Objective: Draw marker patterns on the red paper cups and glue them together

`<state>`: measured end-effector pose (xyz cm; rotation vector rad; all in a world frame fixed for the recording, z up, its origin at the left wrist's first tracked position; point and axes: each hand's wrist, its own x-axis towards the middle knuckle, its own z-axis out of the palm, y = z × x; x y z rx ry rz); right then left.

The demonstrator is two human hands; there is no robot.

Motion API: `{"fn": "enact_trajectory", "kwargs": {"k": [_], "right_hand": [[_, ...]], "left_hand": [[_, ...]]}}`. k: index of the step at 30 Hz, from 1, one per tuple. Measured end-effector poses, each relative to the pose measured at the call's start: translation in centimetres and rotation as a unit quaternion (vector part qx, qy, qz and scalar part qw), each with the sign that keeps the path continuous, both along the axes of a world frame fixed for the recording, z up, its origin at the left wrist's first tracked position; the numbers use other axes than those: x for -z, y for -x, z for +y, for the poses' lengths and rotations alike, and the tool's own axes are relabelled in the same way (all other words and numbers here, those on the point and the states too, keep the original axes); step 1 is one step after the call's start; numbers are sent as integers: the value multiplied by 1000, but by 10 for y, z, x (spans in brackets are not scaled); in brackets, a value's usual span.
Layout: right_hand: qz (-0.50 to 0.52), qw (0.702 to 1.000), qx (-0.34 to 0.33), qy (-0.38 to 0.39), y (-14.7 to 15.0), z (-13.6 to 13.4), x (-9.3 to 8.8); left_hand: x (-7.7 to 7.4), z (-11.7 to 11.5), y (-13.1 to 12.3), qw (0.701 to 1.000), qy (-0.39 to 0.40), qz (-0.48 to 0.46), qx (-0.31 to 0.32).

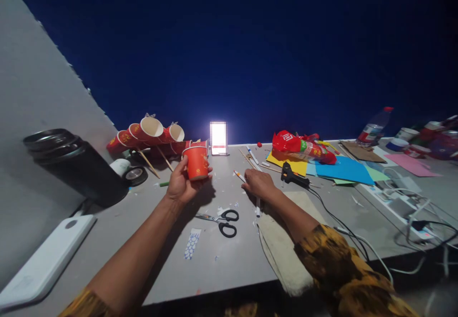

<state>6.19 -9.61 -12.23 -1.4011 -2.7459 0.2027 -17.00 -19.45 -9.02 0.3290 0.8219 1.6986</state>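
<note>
My left hand is wrapped round a red paper cup, held upright above the table with its opening up. My right hand rests low over the table, its fingers curled on a white marker with an orange end pointing to the far left. Just under that hand lies another white pen, partly hidden. Between my forearms are scissors with black handles and a strip of patterned paper. Behind the left hand, several red paper cups lie joined together, with wooden sticks.
A black flask and a white power bank-like block stand at left. A bright phone leans against the wall. At right are a black glue gun, coloured paper, a cloth and a power strip with tangled cables.
</note>
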Motion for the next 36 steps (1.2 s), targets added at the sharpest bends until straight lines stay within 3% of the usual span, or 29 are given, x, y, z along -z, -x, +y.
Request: {"fn": "enact_trajectory", "kwargs": {"k": [5, 10, 15, 18, 23, 28, 33, 36], "right_hand": [[19, 999, 22, 14, -2, 8, 6], [86, 995, 46, 5, -3, 12, -1], [198, 979, 37, 16, -4, 13, -2], [266, 964, 13, 21, -7, 17, 1], [177, 984, 18, 12, -4, 13, 5], [123, 992, 31, 10, 4, 6, 5], [106, 985, 135, -21, -26, 35, -20], [70, 987, 143, 4, -52, 50, -36]], "left_hand": [[21, 1, 2, 999, 2, -31, 21], [43, 1, 8, 995, 24, -80, 50], [48, 2, 12, 992, 17, -81, 101], [50, 2, 12, 992, 15, -80, 101], [53, 2, 15, 991, 36, -97, 79], [50, 3, 22, 991, 19, -86, 102], [43, 3, 24, 992, 13, -81, 91], [41, 4, 24, 993, 21, -85, 85]]}}
